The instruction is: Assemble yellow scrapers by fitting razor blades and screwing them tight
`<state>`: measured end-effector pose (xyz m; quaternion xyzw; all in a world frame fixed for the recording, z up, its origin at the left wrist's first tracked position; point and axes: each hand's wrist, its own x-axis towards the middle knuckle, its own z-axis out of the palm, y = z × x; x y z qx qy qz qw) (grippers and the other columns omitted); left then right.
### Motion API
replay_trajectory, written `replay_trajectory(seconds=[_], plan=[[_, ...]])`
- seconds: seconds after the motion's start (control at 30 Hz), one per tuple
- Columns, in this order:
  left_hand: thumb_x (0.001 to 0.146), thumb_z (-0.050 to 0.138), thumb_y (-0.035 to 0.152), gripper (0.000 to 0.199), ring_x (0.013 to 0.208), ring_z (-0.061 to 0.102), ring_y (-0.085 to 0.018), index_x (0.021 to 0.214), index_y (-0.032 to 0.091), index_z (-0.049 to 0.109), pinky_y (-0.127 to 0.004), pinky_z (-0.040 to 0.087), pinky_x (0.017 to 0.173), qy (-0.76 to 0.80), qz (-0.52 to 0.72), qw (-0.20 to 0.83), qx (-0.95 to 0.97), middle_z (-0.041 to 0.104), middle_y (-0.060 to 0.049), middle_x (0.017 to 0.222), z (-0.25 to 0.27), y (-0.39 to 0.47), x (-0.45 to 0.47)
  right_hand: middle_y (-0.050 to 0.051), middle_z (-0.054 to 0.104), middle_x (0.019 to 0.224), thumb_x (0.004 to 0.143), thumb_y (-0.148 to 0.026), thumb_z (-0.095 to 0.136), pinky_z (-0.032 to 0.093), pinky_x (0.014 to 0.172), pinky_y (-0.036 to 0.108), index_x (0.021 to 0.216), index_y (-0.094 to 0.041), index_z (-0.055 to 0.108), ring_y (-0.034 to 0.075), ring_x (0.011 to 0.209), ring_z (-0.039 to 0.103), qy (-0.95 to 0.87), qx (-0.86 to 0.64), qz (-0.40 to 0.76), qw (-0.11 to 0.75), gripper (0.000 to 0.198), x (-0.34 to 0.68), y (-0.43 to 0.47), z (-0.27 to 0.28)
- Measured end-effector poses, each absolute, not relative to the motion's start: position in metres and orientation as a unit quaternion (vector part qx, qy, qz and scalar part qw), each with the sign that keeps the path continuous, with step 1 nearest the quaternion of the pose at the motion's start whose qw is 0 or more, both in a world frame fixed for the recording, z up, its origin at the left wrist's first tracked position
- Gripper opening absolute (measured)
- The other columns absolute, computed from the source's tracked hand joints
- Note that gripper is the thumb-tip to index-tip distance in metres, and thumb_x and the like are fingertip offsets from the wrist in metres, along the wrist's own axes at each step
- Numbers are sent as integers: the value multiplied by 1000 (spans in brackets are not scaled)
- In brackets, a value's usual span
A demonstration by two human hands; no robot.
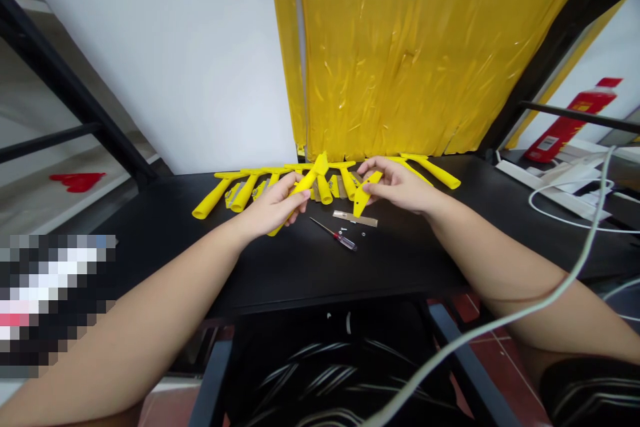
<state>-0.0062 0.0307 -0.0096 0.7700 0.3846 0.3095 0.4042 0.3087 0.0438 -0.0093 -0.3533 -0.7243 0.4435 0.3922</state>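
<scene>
My left hand is closed around a yellow plastic scraper handle, tilted with its head up and to the right. In my right hand, thumb and fingers pinch a flat yellow plate with small dark holes. The two parts are apart. Below them on the black table lie a metal blade strip, a screwdriver with a clear and red handle, and a few tiny screws or nuts.
A row of similar yellow handles with wide heads lies along the back of the black table. Behind hangs a yellow plastic curtain. A red bottle stands at right, and a white cable crosses near my right arm.
</scene>
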Motion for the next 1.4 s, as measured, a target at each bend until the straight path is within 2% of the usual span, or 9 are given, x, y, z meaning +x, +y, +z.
replay_trajectory(seconds=[0.13, 0.23, 0.4, 0.53, 0.67, 0.77, 1.07, 1.2, 1.4], plan=[[103, 56, 53, 32, 69, 60, -14, 111, 22, 56, -29, 47, 62, 403, 252, 228, 849, 65, 0, 88, -7, 30, -12, -3, 60, 83, 83, -26, 77, 55, 59, 30, 123, -24, 53, 14, 63, 61, -760, -440, 358, 316, 47, 317, 48, -11], [101, 58, 52, 33, 70, 57, -16, 114, 22, 62, -30, 42, 65, 402, 211, 130, 882, 64, 0, 85, -3, 28, -11, -1, 66, 83, 82, -21, 75, 50, 63, 30, 123, -21, 60, 16, 68, 63, -816, -489, 234, 198, 44, 322, 49, -11], [101, 59, 51, 31, 65, 55, -15, 111, 22, 65, -30, 37, 61, 392, 190, 111, 893, 63, 1, 79, -1, 25, -9, 4, 74, 94, 85, -22, 73, 49, 68, 33, 130, -23, 65, 22, 80, 69, -845, -516, 116, 77, 46, 320, 46, -10], [99, 60, 53, 35, 64, 57, -15, 115, 22, 66, -30, 38, 61, 398, 181, 94, 894, 68, 0, 83, -2, 26, -10, 11, 72, 115, 83, -30, 79, 49, 74, 36, 129, -23, 69, 29, 98, 70, -845, -530, 8, 68, 48, 316, 38, -6], [99, 60, 52, 34, 69, 59, -16, 114, 21, 67, -31, 39, 63, 397, 178, 97, 895, 71, -2, 88, -2, 26, -10, 8, 74, 106, 85, -30, 78, 49, 77, 34, 122, -22, 71, 24, 91, 68, -879, -452, 100, 115, 39, 310, 31, -2], [99, 61, 52, 34, 71, 60, -17, 113, 22, 67, -31, 40, 65, 398, 181, 102, 893, 71, -2, 89, -1, 26, -10, 6, 76, 101, 83, -29, 81, 47, 71, 33, 113, -22, 72, 21, 84, 67, -881, -430, 174, 93, 32, 305, 29, -3], [98, 62, 52, 33, 73, 60, -18, 112, 22, 68, -31, 39, 65, 403, 173, 103, 892, 72, -3, 91, -3, 28, -11, 5, 78, 101, 81, -18, 79, 48, 73, 33, 105, -20, 71, 21, 85, 69, -849, -485, 195, 78, 26, 299, 31, -8], [98, 62, 51, 32, 69, 58, -17, 110, 22, 68, -30, 37, 63, 409, 172, 108, 890, 70, -2, 86, -2, 28, -11, 4, 76, 90, 82, -15, 74, 47, 68, 31, 96, -20, 74, 18, 75, 66, -845, -478, 227, 78, 15, 300, 34, -7], [96, 63, 51, 31, 62, 52, -15, 105, 22, 68, -29, 33, 60, 430, 165, 101, 882, 64, 0, 76, 2, 27, -11, 1, 69, 76, 80, -26, 78, 51, 60, 29, 88, -21, 67, 15, 66, 64, -785, -453, 361, 219, 15, 307, 45, -14]])
